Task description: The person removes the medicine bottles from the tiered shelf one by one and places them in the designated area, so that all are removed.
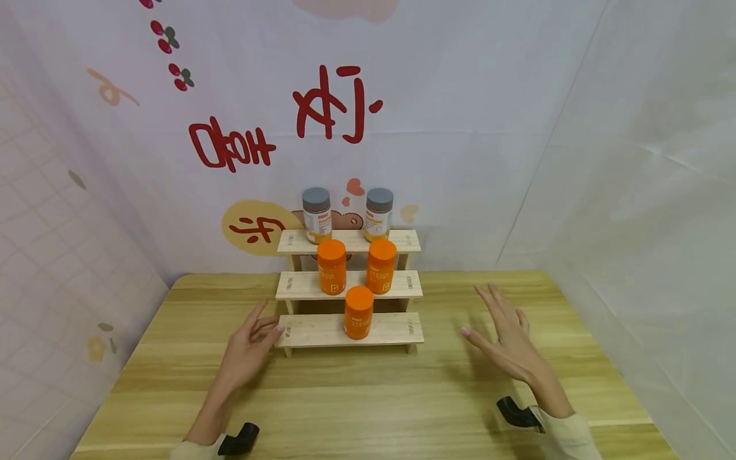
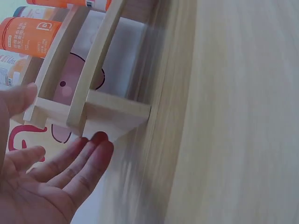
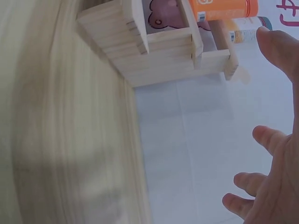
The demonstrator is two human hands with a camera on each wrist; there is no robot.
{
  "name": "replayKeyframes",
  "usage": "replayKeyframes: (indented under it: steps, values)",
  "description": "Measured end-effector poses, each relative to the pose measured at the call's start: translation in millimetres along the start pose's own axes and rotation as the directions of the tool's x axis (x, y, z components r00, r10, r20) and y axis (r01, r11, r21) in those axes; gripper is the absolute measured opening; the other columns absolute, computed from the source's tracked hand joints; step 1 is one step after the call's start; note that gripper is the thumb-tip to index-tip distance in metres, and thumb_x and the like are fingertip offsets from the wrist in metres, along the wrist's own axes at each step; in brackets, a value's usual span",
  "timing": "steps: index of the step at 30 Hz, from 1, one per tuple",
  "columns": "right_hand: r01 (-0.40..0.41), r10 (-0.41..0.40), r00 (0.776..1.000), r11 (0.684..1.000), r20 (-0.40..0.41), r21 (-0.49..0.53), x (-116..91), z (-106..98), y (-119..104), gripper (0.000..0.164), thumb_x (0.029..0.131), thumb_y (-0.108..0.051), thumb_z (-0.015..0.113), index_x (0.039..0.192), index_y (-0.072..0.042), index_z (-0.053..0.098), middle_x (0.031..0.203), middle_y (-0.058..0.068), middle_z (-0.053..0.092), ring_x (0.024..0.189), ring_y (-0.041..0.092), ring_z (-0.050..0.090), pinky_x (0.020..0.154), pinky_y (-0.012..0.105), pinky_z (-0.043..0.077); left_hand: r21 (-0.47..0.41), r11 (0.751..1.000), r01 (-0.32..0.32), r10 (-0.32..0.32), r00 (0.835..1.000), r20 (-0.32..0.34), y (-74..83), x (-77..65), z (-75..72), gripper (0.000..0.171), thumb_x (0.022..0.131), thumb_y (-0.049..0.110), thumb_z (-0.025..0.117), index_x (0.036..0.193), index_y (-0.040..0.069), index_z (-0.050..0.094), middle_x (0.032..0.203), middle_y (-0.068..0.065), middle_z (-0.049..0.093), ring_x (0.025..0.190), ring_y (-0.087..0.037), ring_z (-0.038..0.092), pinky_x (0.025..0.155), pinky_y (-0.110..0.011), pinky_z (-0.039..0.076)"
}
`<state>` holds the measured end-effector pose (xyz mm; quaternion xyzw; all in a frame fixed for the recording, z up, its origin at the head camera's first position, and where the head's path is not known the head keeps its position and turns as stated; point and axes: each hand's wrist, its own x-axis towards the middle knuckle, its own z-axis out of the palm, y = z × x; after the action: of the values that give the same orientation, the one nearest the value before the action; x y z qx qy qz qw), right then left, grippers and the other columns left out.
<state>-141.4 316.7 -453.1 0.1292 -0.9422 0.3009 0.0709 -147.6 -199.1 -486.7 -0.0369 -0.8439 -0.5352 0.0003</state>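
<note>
A three-step wooden rack (image 1: 322, 331) stands at the back of the table. Two grey-lidded jars (image 1: 317, 220) (image 1: 377, 220) are on its top step, two orange jars (image 1: 331, 268) (image 1: 381, 268) on the middle one, and a single orange jar (image 1: 358, 314) on the lowest. My left hand (image 1: 248, 348) is at the left end of the lowest step, fingers loosely bent and thumb tip overlapping the board's edge; the left wrist view shows its palm (image 2: 42, 200) empty beside the rack's side. Well to the right of the rack, my right hand (image 1: 508, 342) holds nothing, its fingers spread.
The wood-grain table (image 1: 368, 396) extends in front and to both sides of the rack. Behind it hangs a pale printed cloth (image 1: 460, 160) with red characters, and more cloth borders the left and right sides. Black wrist mounts (image 1: 240, 439) (image 1: 517, 412) sit at both sleeves.
</note>
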Motion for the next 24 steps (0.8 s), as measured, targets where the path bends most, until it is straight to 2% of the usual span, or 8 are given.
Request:
replayKeyframes:
  steps: [3, 7, 11, 17, 21, 24]
  values:
    - [0.004, -0.004, 1.000, 1.000, 0.000, 0.015, 3.7, 0.5, -3.3, 0.089, 0.097, -0.041, 0.069, 0.166, -0.034, 0.013, 0.174, 0.010, 0.001, 0.156, 0.050, 0.008, 0.113, 0.079, -0.004, -0.055, 0.997, 0.048, -0.049, 0.999, -0.015, -2.2, 3.5, 3.8, 0.072, 0.103, 0.036, 0.063, 0.164, 0.027, 0.025, 0.144, -0.016, 0.060, 0.118, -0.015, 0.068, 0.085, -0.018, 0.054]
    - [0.013, -0.013, 1.000, 1.000, -0.004, 0.026, 9.3, 1.3, -8.0, 0.088, 0.097, -0.041, 0.069, 0.165, -0.034, 0.014, 0.174, 0.010, 0.002, 0.155, 0.051, 0.010, 0.113, 0.080, -0.002, -0.146, 0.983, 0.109, -0.112, 0.994, -0.009, -4.4, 8.0, 6.5, 0.069, 0.102, 0.030, 0.066, 0.162, 0.023, 0.032, 0.146, -0.016, 0.057, 0.103, 0.001, 0.066, 0.083, -0.022, 0.054]
    - [0.024, -0.023, 1.000, 0.999, -0.006, 0.034, 16.0, 2.4, -12.2, 0.087, 0.098, -0.041, 0.068, 0.165, -0.036, 0.014, 0.174, 0.008, 0.002, 0.155, 0.050, 0.011, 0.113, 0.080, 0.000, -0.224, 0.962, 0.154, -0.158, 0.987, 0.000, -5.7, 10.8, 8.7, 0.066, 0.100, 0.022, 0.069, 0.158, 0.018, 0.039, 0.148, -0.017, 0.051, 0.099, -0.003, 0.066, 0.084, -0.020, 0.053]
    - [0.038, -0.038, 0.999, 0.998, -0.011, 0.050, 28.2, 1.1, -20.3, 0.083, 0.100, -0.039, 0.065, 0.165, -0.033, 0.014, 0.174, 0.009, 0.004, 0.155, 0.052, 0.011, 0.112, 0.082, 0.003, -0.312, 0.925, 0.215, -0.224, 0.975, 0.007, -10.3, 12.9, 12.2, 0.061, 0.099, 0.016, 0.070, 0.153, 0.010, 0.045, 0.151, -0.016, 0.045, 0.107, 0.001, 0.059, 0.088, -0.012, 0.049]
    - [0.038, -0.037, 0.999, 0.997, -0.007, 0.063, 36.1, -1.2, -24.4, 0.081, 0.101, -0.040, 0.064, 0.165, -0.032, 0.015, 0.174, 0.009, 0.006, 0.155, 0.051, 0.011, 0.111, 0.083, 0.004, -0.395, 0.888, 0.235, -0.252, 0.968, 0.009, -16.4, 15.6, 15.9, 0.062, 0.098, 0.013, 0.070, 0.153, 0.004, 0.045, 0.145, -0.014, 0.049, 0.113, 0.002, 0.053, 0.090, -0.010, 0.048]
    - [0.039, -0.039, 0.999, 0.996, 0.000, 0.082, 40.4, -2.7, -26.7, 0.081, 0.101, -0.039, 0.064, 0.166, -0.030, 0.017, 0.174, 0.008, 0.006, 0.156, 0.049, 0.011, 0.111, 0.083, 0.006, -0.466, 0.851, 0.242, -0.255, 0.966, 0.035, -21.9, 17.0, 19.4, 0.063, 0.098, 0.012, 0.070, 0.154, 0.003, 0.043, 0.138, -0.008, 0.049, 0.114, -0.001, 0.053, 0.092, -0.012, 0.049]
